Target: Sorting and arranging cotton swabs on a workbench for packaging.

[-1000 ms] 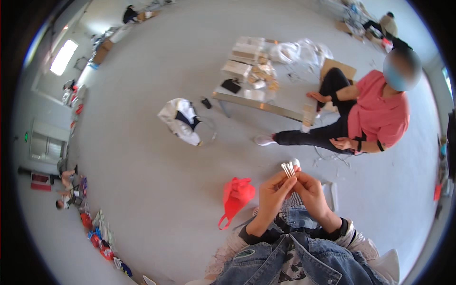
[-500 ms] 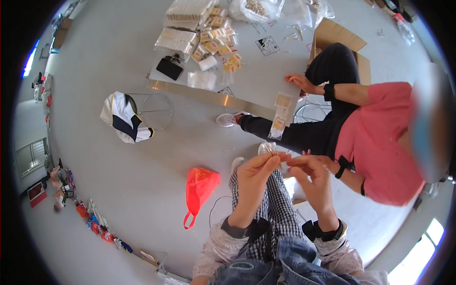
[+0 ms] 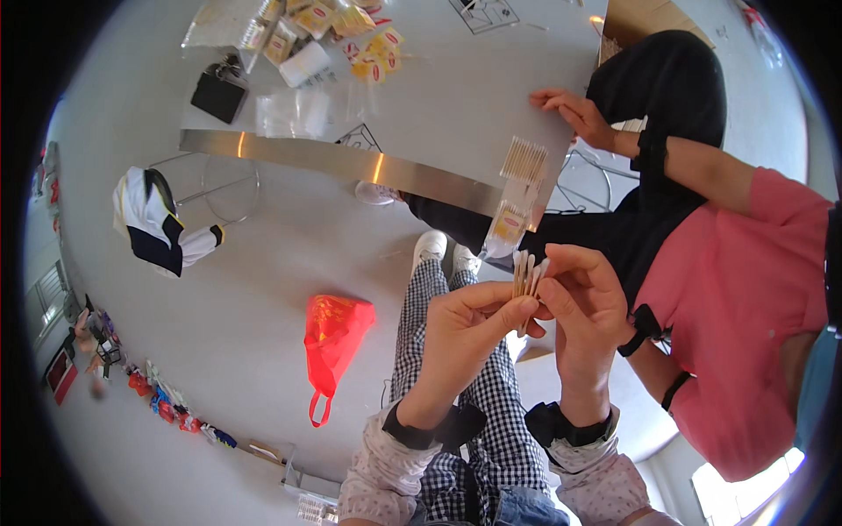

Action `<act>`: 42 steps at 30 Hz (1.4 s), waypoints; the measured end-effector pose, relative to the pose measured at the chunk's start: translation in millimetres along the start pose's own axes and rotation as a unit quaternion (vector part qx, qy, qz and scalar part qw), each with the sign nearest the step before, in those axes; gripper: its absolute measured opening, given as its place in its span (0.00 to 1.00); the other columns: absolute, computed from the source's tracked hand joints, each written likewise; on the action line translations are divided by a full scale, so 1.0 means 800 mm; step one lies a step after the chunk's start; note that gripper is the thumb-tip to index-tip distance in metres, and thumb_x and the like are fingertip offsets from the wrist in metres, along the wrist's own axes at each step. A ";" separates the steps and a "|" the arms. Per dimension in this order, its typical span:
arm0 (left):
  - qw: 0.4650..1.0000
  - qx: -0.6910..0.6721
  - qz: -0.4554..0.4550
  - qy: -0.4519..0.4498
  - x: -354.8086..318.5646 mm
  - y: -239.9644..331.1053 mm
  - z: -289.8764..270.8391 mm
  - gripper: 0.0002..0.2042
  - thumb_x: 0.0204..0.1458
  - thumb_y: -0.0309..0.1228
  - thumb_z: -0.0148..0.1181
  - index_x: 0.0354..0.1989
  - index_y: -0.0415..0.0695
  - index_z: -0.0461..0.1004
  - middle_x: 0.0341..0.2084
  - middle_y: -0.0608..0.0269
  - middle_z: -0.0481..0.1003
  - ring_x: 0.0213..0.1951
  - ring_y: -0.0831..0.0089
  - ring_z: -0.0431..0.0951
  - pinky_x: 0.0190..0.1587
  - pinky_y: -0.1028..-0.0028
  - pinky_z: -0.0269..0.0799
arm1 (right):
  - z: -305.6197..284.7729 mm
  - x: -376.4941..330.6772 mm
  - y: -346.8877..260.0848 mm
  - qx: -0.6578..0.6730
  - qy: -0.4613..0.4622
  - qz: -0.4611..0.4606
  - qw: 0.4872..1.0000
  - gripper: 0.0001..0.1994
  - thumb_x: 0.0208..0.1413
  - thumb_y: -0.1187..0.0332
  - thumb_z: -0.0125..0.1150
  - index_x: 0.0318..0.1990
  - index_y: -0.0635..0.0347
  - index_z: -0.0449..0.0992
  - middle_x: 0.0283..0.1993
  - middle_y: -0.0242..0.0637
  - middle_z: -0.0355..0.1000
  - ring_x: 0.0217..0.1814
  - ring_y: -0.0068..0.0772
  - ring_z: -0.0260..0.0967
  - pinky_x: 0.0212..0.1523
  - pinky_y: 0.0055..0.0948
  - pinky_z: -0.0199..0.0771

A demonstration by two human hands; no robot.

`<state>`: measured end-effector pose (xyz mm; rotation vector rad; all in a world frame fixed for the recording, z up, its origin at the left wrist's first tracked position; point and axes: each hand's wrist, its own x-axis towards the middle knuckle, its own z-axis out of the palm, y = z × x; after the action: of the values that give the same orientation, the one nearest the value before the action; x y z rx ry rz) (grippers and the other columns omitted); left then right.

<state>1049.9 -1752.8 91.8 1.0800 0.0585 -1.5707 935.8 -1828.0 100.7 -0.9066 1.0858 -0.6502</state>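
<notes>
A small bunch of wooden cotton swabs (image 3: pixel 526 279) stands upright between my two hands, white tips up. My left hand (image 3: pixel 465 333) pinches the bunch between thumb and fingers. My right hand (image 3: pixel 586 320) is closed at the bunch's right side, thumb and forefinger gripping a swab that leans out slightly. Just beyond, at the table's edge, lie a row of swabs (image 3: pixel 524 165) and a clear packet with a yellow label (image 3: pixel 507 226).
Yellow-labelled packets (image 3: pixel 377 57), clear bags (image 3: pixel 294 112) and a black case (image 3: pixel 219 96) lie on the table (image 3: pixel 456 96). A co-worker in a pink shirt (image 3: pixel 745 289) sits at right, one hand (image 3: pixel 574 114) on the table. A red bag (image 3: pixel 335 337) and a stool with a garment (image 3: pixel 153 223) are at left.
The view has moved closer to the table. My hands have come up nearer, and the swab bunch now shows its fanned tips. My right fingers have closed onto the bunch's side.
</notes>
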 end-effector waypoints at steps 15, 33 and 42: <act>0.997 -0.041 -0.059 0.004 -0.002 0.000 -0.014 0.10 0.56 0.23 0.54 0.42 0.29 0.74 0.29 0.54 0.78 0.27 0.74 0.77 0.33 0.79 0.75 | 0.018 -0.013 0.024 0.053 0.069 -0.004 0.996 0.13 0.55 0.80 0.56 0.49 0.67 0.69 0.37 0.33 0.69 0.37 0.18 0.67 0.39 0.15 0.68; 0.972 -0.196 -0.110 -0.072 -0.014 -0.017 -0.022 0.10 0.61 0.27 0.48 0.43 0.33 0.71 0.26 0.61 0.74 0.24 0.78 0.75 0.32 0.76 0.77 | 0.010 -0.022 0.024 0.069 0.030 0.007 0.997 0.15 0.55 0.79 0.55 0.51 0.66 0.68 0.39 0.34 0.68 0.40 0.19 0.67 0.44 0.17 0.66; 0.964 -0.219 -0.115 -0.095 -0.016 -0.023 -0.021 0.11 0.61 0.29 0.47 0.45 0.33 0.71 0.25 0.64 0.73 0.23 0.81 0.73 0.32 0.76 0.77 | -0.006 -0.024 0.018 0.079 0.047 0.093 0.991 0.11 0.55 0.76 0.53 0.46 0.67 0.71 0.38 0.34 0.69 0.42 0.21 0.65 0.47 0.20 0.63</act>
<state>1043.9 -1727.5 80.9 0.5874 0.3945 -1.7567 924.8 -1806.4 95.9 -0.6350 1.1698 -0.6203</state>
